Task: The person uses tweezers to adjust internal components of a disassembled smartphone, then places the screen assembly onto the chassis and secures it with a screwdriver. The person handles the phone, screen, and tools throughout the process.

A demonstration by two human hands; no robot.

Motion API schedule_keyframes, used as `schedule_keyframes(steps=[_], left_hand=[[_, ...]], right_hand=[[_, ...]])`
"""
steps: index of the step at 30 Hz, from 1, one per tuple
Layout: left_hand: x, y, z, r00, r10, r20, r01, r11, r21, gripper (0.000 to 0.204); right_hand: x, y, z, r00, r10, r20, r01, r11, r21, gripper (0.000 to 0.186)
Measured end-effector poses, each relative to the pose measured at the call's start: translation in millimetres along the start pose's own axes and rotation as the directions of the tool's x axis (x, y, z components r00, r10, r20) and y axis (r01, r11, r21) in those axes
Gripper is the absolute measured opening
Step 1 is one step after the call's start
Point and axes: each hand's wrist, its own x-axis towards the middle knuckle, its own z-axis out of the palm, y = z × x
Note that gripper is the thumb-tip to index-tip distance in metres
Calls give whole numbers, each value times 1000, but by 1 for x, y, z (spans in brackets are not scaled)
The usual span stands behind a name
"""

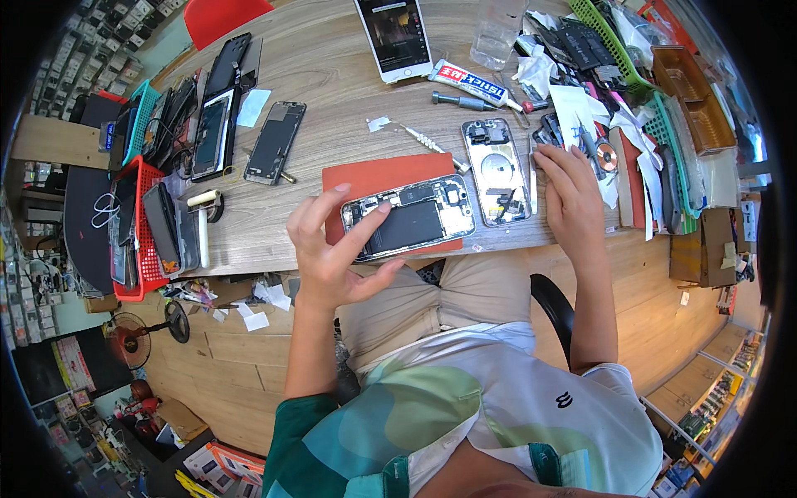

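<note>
Head view: we count two hands, one opened phone (415, 214), one pale phone housing (500, 172) and one red-orange mat (355, 173). We see the opened phone lying aslant on the mat, near the table's front edge, its insides facing up. A silver frame surrounds a large black block (407, 227) and small parts along the upper side.

Our left hand (332, 261) has its fingers spread, the index fingertip touching the phone and the thumb apart from the index finger; it grips nothing that we can see. Our right hand (573, 207) has loosely bent fingers beside one slim metal strip (534, 189); whether they hold it, we cannot tell. The housing lies between the phone and that hand.

Beyond, we count one upright white phone (393, 37), one glue tube (469, 81) and one clear cup (498, 37).
</note>
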Motion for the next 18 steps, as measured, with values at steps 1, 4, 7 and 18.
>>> schedule_keyframes(steps=[1, 4, 7, 18], left_hand=[[0, -1, 0, 1000, -18, -12, 18, 999, -30, 60], [-3, -4, 2, 996, -64, -58, 61, 996, -59, 62], [-3, -8, 3, 996, -43, -78, 41, 999, -22, 63], [-1, -12, 6, 992, -52, -112, 47, 998, -46, 62]], right_hand=[[0, 0, 0, 1000, 0, -2, 0, 1000, 2, 40], [1, -1, 0, 1000, 0, -6, 0, 1000, 7, 40], [1, -1, 0, 1000, 0, -8, 0, 1000, 12, 41], [5, 0, 1, 1000, -5, -15, 5, 1000, 6, 40]])
